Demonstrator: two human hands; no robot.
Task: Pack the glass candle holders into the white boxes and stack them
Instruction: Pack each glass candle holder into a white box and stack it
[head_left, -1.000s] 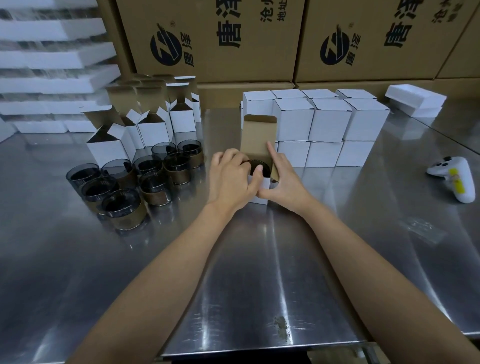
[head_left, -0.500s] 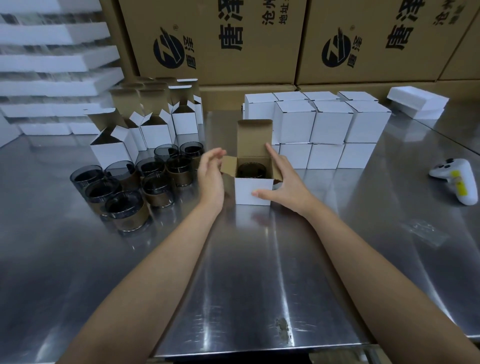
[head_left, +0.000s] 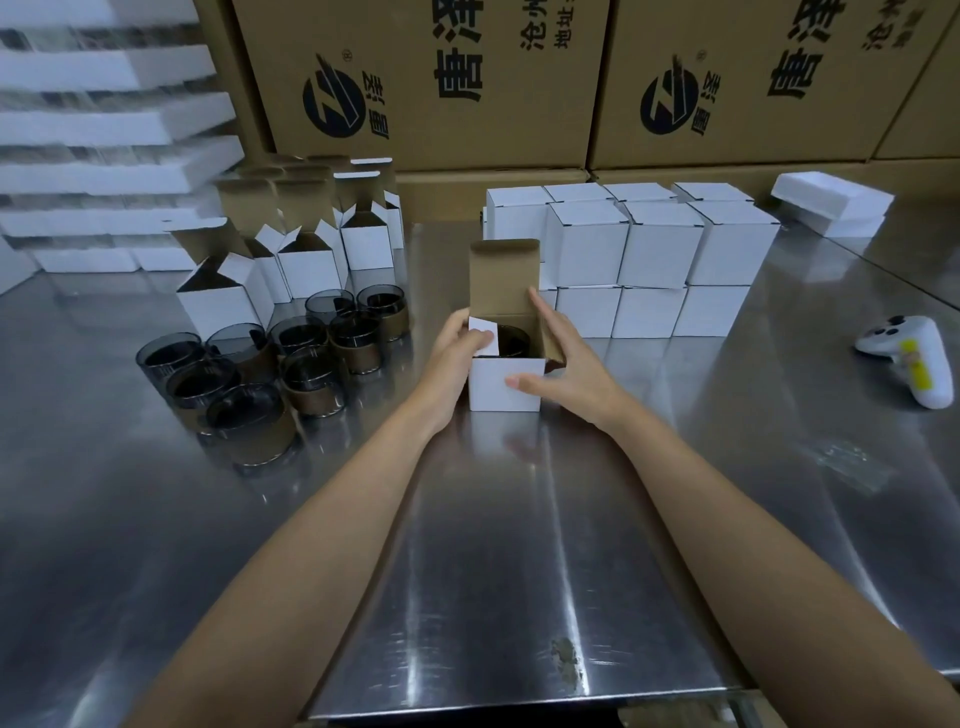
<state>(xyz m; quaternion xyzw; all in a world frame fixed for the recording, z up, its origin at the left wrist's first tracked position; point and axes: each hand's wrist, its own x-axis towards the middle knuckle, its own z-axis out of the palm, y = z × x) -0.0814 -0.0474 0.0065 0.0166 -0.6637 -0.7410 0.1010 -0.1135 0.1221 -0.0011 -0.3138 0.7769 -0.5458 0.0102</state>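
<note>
Open white box (head_left: 506, 384) at the centre of the table (head_left: 493, 571), rear lid flap upright, dark glass candle holder (head_left: 511, 340) inside. Left grip (head_left: 457, 353) pinching the box's left side flap, thumb on top, flap bent inward over the opening. Right grip (head_left: 566, 374) uncurled, fingers straight along the box's right side, thumb on the near face. Left: unpacked candle holders (head_left: 311, 374), open boxes (head_left: 215, 306) beyond. Far right: closed white boxes (head_left: 654, 244) in two tiers; white controller (head_left: 914, 358) well apart.
</note>
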